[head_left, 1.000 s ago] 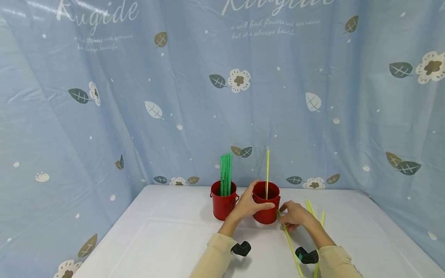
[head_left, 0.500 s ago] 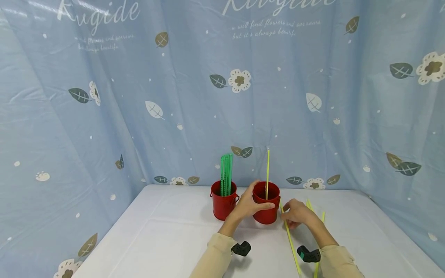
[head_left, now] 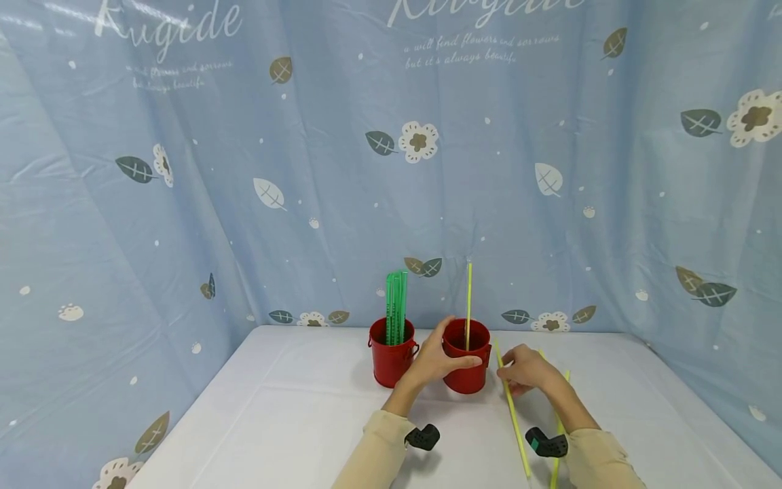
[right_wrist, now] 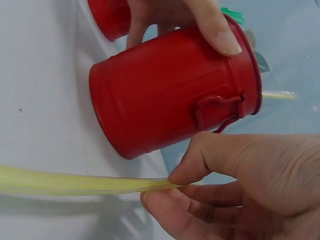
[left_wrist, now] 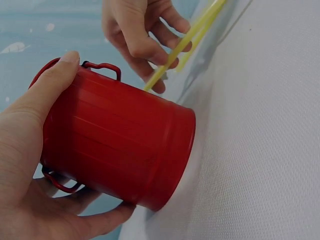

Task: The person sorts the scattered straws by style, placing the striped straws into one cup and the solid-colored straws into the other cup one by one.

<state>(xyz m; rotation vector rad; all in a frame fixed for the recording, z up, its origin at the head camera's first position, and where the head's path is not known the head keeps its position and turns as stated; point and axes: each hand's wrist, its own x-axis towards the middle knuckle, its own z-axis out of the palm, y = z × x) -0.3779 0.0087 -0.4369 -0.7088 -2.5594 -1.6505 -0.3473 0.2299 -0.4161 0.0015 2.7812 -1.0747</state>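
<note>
My left hand (head_left: pixel 436 361) grips a small red bucket (head_left: pixel 466 375), thumb on the near side and fingers reaching round the far side. One yellow straw (head_left: pixel 469 295) stands upright inside it. Just right of the bucket, my right hand (head_left: pixel 529 371) pinches another yellow straw (head_left: pixel 517 428) between thumb and fingertips. In the right wrist view this pinched straw (right_wrist: pixel 85 185) shows a thin clear edge, like a wrapper. Its upper end passes close beside the bucket wall, outside it, and its lower end slants toward me over the table.
A second red bucket (head_left: pixel 391 365) stands to the left, holding several green straws (head_left: pixel 397 305). More yellow straws (head_left: pixel 560 429) lie on the white table (head_left: pixel 293 421) under and beside my right forearm. A blue patterned curtain (head_left: pixel 342 204) hangs behind the table.
My right hand has shifted slightly away from the bucket, to the right and forward, and the pinched straw has moved forward with it. My left hand stays on the bucket.
</note>
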